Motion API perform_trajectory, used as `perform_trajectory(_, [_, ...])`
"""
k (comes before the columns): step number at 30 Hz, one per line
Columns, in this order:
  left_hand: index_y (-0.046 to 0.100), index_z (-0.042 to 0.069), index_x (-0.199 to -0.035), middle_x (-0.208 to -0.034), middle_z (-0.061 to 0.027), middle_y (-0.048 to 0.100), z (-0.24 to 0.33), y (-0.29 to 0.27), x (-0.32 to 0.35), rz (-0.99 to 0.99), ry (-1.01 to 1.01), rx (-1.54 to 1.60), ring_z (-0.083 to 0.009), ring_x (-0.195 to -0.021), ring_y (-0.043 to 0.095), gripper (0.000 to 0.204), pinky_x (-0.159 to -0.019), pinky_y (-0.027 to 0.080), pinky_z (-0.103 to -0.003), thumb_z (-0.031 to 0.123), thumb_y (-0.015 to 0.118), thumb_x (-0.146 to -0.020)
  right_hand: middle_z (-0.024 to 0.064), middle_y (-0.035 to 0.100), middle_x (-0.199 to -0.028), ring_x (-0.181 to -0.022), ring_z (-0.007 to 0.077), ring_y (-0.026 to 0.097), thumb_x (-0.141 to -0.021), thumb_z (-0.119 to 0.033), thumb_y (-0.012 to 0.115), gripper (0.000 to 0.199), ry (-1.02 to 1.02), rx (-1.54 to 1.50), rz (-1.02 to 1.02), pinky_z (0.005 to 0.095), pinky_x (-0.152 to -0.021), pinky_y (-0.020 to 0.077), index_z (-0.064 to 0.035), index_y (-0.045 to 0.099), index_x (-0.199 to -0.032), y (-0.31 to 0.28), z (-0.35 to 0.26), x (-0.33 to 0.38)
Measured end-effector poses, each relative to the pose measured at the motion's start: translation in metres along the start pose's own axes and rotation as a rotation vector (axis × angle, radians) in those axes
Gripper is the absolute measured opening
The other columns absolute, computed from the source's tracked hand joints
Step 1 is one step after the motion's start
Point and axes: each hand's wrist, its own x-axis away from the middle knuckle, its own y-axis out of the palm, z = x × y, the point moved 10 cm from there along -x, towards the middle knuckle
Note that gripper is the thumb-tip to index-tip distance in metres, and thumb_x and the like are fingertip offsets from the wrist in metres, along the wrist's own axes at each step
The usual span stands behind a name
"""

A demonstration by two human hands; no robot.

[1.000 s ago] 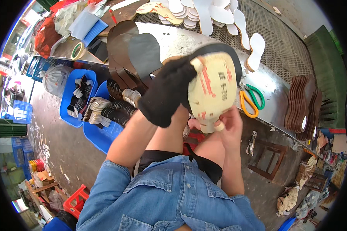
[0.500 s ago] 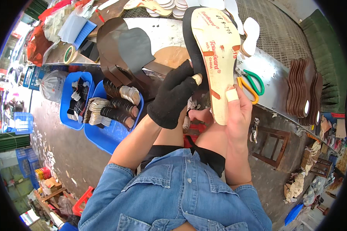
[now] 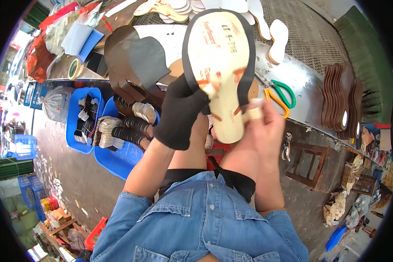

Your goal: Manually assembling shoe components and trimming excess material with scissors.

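A shoe insole point(image 3: 218, 48) with a pale board face, red print and black lining showing around its rim is held up in front of me, toe end away. My left hand point(image 3: 183, 113), in a black fingerless glove, grips it at the left side, its thumb across the board. At the insole's lower right, my right hand point(image 3: 268, 126) is closed in a pinch at the end of the black lining point(image 3: 245, 89). Pale tape wraps its thumb and a finger; they are slightly blurred. The pale heel end points down toward my lap.
Scissors with green and orange handles point(image 3: 284, 96) lie on the metal table point(image 3: 308, 98). Brown sole-shaped pieces point(image 3: 336, 98) are stacked at right, white ones point(image 3: 278, 39) farther back. Brown and grey sheets point(image 3: 133, 61) overhang the table. Blue bins point(image 3: 113, 159) hold shoe parts at left.
The insole has moved left and turned more upright, its board face toward me. My right hand has moved from the heel end to the black lining at the side.
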Motion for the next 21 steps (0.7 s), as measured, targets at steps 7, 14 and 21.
perform_trajectory(7, [0.060,-0.001,-0.112,-0.098,-0.0065,0.068,-0.010,0.029,0.017,-0.111,-0.126,-0.125,-0.0098,-0.087,0.062,0.030,-0.076,0.050,-0.026,0.006,0.068,-0.083,0.0112,0.066,-0.106,-0.093,0.0158,0.064,-0.082,-0.003,0.067,0.039,-0.024,-0.660,-0.143,0.0302,-0.086,0.0491,0.0062,0.055,-0.118,0.007,-0.016,-0.027])
perform_trajectory(14, [0.060,-0.002,-0.100,-0.083,-0.0057,0.065,-0.003,0.027,0.012,-0.120,0.085,-0.307,-0.0063,-0.075,0.057,0.027,-0.065,0.048,-0.025,0.007,0.072,-0.077,0.0109,0.067,-0.107,-0.096,0.0166,0.064,-0.079,0.002,0.069,0.033,-0.037,-0.559,-0.199,0.0303,-0.084,0.0517,0.0036,0.062,-0.111,0.003,-0.003,-0.022])
perform_trajectory(21, [0.057,0.005,-0.089,-0.074,-0.0102,0.056,0.044,0.043,0.018,-0.274,0.385,-0.801,-0.0249,-0.060,0.058,0.022,-0.055,0.045,-0.033,0.018,0.070,-0.078,0.0120,0.064,-0.113,-0.099,0.0212,0.064,-0.085,-0.009,0.064,0.035,0.035,-0.664,-0.232,0.0357,-0.088,0.0503,0.0021,0.057,-0.118,-0.001,0.004,-0.021])
